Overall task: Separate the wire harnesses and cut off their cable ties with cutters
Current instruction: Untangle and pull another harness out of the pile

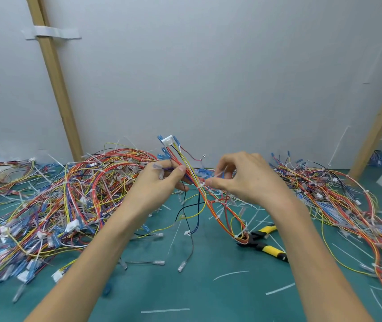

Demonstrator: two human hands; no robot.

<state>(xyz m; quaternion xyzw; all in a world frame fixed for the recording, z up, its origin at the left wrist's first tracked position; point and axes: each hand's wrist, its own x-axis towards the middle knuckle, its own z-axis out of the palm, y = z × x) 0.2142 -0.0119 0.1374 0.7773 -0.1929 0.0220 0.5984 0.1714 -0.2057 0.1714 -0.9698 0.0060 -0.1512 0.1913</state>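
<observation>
- Left hand [162, 180]: thumb and curled fingers grip the multicoloured wire harness [205, 205] just below its upper end, above the middle of the bench.
- Right hand [238, 180]: thumb and forefinger pinch a white plastic cable tie [201, 185] that binds the harness just below the left hand's grip; the other fingers are curled.
- Held harness: red, orange, yellow, blue and black wires, with a white plastic connector block [168, 140] and blue terminal sleeves at the raised end. Its lower loop touches the bench at the head of the cutters.
- Yellow-and-black-handled cutters [264, 242]: they lie on the bench right of centre, with one handle running under the right forearm and the head partly covered by the harness loop.
- Left heap of tangled harnesses [57, 201]: it spreads from the far edge to the left edge of the bench.
- Right heap of tangled harnesses [336, 198]: it runs along the right edge.
- Green bench mat [208, 287]: it bears scattered white cable-tie offcuts [164, 310] near the front edge.
- White wall panel [208, 66]: it stands at the far edge and is crossed by a leaning wooden batten [55, 77] fixed with grey tape [53, 33]. A second batten [380, 122] stands at the far right corner.
</observation>
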